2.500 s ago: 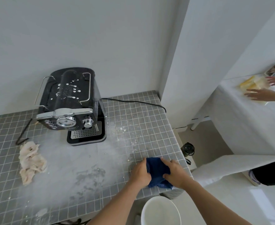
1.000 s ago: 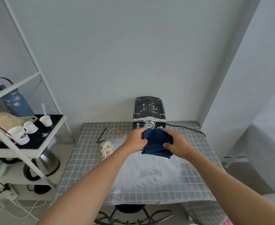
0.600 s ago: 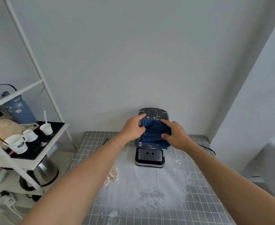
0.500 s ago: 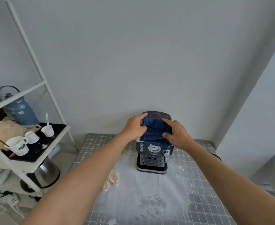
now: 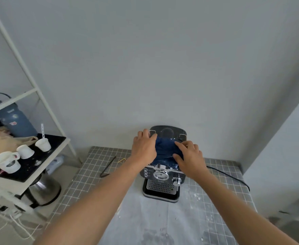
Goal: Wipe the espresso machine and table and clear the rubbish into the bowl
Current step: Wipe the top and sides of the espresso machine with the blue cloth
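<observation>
I see the black espresso machine (image 5: 162,175) upright at the back of the grey gridded tabletop (image 5: 221,195), drip tray facing me. A dark blue cloth (image 5: 165,149) lies bunched across its top. White residue covers the tabletop centre.
</observation>
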Available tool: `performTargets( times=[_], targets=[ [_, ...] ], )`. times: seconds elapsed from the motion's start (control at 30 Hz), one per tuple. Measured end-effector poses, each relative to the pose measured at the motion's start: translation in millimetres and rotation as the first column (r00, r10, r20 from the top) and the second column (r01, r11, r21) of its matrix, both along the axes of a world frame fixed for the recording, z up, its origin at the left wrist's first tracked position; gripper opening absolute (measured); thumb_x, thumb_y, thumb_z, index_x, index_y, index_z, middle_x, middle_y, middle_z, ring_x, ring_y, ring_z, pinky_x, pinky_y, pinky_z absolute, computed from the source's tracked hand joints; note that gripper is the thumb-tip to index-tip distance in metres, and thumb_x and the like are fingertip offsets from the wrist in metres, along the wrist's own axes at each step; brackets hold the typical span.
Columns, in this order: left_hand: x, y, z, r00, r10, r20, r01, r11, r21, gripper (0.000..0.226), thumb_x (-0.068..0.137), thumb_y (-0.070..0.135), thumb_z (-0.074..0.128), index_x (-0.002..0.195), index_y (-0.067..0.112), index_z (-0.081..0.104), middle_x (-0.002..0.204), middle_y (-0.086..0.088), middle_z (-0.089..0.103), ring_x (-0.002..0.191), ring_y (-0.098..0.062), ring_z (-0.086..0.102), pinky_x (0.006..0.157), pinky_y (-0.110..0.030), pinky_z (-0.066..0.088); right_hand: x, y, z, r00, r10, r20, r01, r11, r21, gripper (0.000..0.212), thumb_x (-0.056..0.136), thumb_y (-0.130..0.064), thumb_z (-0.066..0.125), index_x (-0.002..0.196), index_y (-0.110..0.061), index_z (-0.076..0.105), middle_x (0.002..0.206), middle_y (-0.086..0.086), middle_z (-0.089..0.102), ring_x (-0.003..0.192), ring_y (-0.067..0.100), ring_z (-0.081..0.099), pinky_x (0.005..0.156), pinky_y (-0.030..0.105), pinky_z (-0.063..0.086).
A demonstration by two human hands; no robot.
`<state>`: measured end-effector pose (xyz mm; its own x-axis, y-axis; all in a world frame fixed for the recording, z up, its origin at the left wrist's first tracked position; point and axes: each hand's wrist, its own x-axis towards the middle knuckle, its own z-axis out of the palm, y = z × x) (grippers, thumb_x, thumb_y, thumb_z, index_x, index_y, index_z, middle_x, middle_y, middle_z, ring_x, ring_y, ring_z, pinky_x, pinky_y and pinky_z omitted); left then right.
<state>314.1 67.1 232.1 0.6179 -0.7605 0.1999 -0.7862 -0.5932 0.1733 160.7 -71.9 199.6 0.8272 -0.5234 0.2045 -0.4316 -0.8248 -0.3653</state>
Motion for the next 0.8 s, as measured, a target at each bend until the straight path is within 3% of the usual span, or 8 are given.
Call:
performTargets(
  times=[0.17,0.37,0.47,0.63,0.8],
  targets=[
    [-16,-23,-10,0.977,-0.211,-0.017,0.211,0.977,0.026,0.049,0.104,0.029,0.045,0.152,0.018,0.045,0.163,-0.008,0.034,0.151,-0.028,0.027,0.121,-0.047,0.026,-4,-1,-11,1.0,-0.003,0.024,0.002,0.999,0.037,0.052,0.1,-0.041,0.052,0.148,-0.02,0.043,0.144,0.007,0.047,0.128,0.032,0.044,0.101,0.051,0.046],
    [-10,-25,-33,0.947,-0.261,-0.189,0.272,0.962,0.034,0.055,0.109,0.043,0.032,0.161,0.027,0.024,0.17,-0.001,0.021,0.157,-0.021,0.01,0.123,-0.053,0.025,-14,2,-21,0.994,-0.071,0.089,0.059,0.991,0.124,0.057,0.103,-0.05,0.043,0.15,-0.018,0.039,0.155,0.006,0.039,0.142,0.027,0.034,0.114,0.048,0.037],
    [-6,-22,-38,0.93,-0.303,-0.209,0.328,0.94,0.097,0.055,0.109,0.048,0.028,0.161,0.04,0.014,0.172,0.001,0.008,0.158,-0.02,-0.002,0.125,-0.057,0.014,-26,6,-29,0.993,-0.101,0.068,0.093,0.989,0.114,0.058,0.105,-0.054,0.033,0.152,-0.021,0.037,0.16,0.003,0.034,0.147,0.024,0.027,0.118,0.049,0.032],
    [8,-31,-38,0.918,-0.351,-0.186,0.381,0.911,0.159,0.06,0.105,0.056,0.033,0.16,0.042,0.016,0.172,0.002,0.002,0.158,-0.021,-0.006,0.126,-0.054,0.006,-32,13,-38,0.988,-0.154,0.018,0.151,0.983,0.103,0.06,0.104,-0.059,0.027,0.157,-0.029,0.027,0.165,-0.003,0.027,0.153,0.021,0.016,0.123,0.045,0.023],
    [21,-52,-42,0.916,-0.34,-0.211,0.371,0.92,0.127,0.059,0.107,0.05,0.036,0.161,0.036,0.019,0.172,-0.001,0.002,0.157,-0.024,-0.007,0.127,-0.051,0.003,-30,22,-39,0.977,-0.211,0.008,0.21,0.977,0.038,0.057,0.106,-0.057,0.029,0.156,-0.031,0.028,0.165,-0.002,0.027,0.154,0.019,0.013,0.121,0.045,0.023]
  ],
)
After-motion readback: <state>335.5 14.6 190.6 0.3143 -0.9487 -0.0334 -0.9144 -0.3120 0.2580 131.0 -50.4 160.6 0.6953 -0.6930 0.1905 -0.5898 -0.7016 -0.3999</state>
